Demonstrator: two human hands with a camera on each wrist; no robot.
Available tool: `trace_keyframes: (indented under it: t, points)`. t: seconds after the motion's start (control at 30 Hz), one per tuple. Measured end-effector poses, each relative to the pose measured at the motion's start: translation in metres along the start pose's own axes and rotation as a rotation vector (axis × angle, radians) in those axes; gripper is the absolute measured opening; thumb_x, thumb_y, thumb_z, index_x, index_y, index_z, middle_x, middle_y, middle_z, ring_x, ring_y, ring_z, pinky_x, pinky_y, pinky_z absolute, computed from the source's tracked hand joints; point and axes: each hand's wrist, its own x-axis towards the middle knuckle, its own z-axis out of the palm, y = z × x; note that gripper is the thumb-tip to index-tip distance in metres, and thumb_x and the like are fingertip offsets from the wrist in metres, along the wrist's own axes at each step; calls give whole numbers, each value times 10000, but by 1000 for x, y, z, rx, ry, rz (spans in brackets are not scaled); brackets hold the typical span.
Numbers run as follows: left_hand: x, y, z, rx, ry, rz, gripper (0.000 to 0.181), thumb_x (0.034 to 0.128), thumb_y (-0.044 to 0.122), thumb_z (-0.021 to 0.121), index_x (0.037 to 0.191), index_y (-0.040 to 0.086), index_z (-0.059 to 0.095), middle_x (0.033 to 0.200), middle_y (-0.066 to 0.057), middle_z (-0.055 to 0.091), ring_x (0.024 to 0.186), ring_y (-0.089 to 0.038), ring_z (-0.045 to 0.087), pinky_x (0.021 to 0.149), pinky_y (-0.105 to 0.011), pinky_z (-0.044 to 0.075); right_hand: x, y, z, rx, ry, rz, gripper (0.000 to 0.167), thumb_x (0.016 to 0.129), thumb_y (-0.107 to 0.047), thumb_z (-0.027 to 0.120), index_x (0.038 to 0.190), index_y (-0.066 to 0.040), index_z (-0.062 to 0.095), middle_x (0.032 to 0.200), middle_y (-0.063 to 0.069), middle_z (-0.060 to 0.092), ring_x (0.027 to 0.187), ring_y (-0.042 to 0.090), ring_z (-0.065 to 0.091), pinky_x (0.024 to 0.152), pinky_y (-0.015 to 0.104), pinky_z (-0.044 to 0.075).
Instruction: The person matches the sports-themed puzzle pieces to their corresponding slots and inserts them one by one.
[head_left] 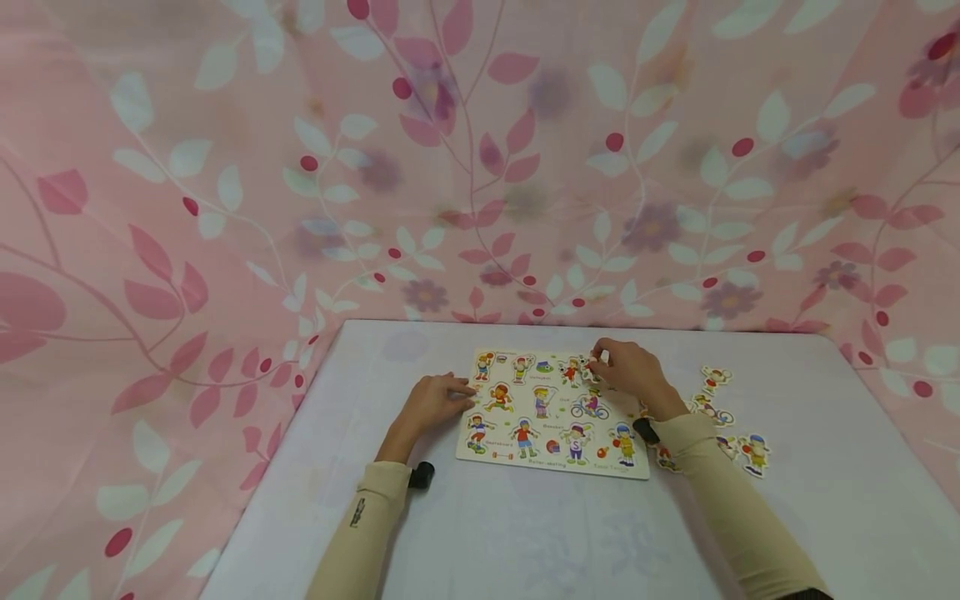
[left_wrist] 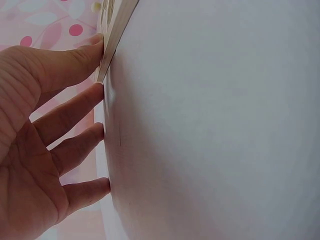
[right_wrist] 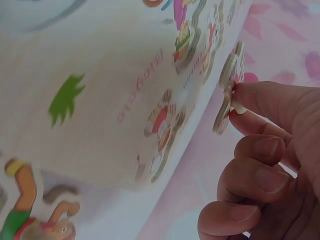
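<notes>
Right hand (head_left: 632,367): thumb and index pinch one puzzle piece (right_wrist: 223,112) by a pale knob (right_wrist: 239,106); my other fingers are curled in toward the palm. The piece is tilted and lifted, by the upper right corner of the puzzle board (head_left: 495,425), next to the footballer figure. Right wrist view shows a gap between it and the board.

Left hand (head_left: 435,406): no grip, fingers extended and spread. Thumb is on the board's left edge, index fingertip right at that edge, the other fingertips down on the worktop (head_left: 420,542).

Board lies flat on the worktop, between my hands. Rows of sports figures on it, including a cyclist (head_left: 590,405) at mid right, with words like "Baseball" and "Roller-skating". Can't tell for every figure whether it's print or a seated piece.

Loose pieces (head_left: 753,455) lie on the worktop right of the board, a few partly hidden by my right wrist and sleeve (head_left: 738,512). Sleeves are beige, black device at each wrist. Pink leaf-print cloth (head_left: 480,167) hangs behind the worktop.
</notes>
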Motion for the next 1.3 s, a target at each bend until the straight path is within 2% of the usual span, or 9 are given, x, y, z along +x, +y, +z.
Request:
trace_keyframes:
  t: [0.37,0.53,1.0,1.3]
  points:
    - [0,0,0,11,-3,0,203,843,257,795,1034,186,801,1211,-4,689,1285,-277,528,1084,-483,366,14,-15,11,-3,-42,-21,219,955,-295,638,1073,-110,651,621,-17,546,509,162,431,471,303,335]
    - [1,0,0,12,-18,-23,208,850,272,789,1044,199,799,1227,13,681,1301,-252,514,1092,-472,358,19,-18,18,-3,-68,-23,207,956,-301,639,1059,-121,655,580,-24,524,504,144,444,479,291,347]
    - [1,1,-1,-1,1,1,206,847,247,795,1041,179,799,1216,-12,686,1297,-281,516,1092,-486,356,20,-21,23,-7,-83,-8,196,951,-277,644,1053,-109,650,680,-10,579,545,170,476,509,310,381]
    - [1,1,-1,-4,-11,-18,199,849,252,793,1037,184,801,1219,-10,684,1310,-283,502,1099,-489,346,19,-21,24,9,-98,1,227,943,-298,649,1059,-103,650,697,7,567,584,182,494,534,321,382]
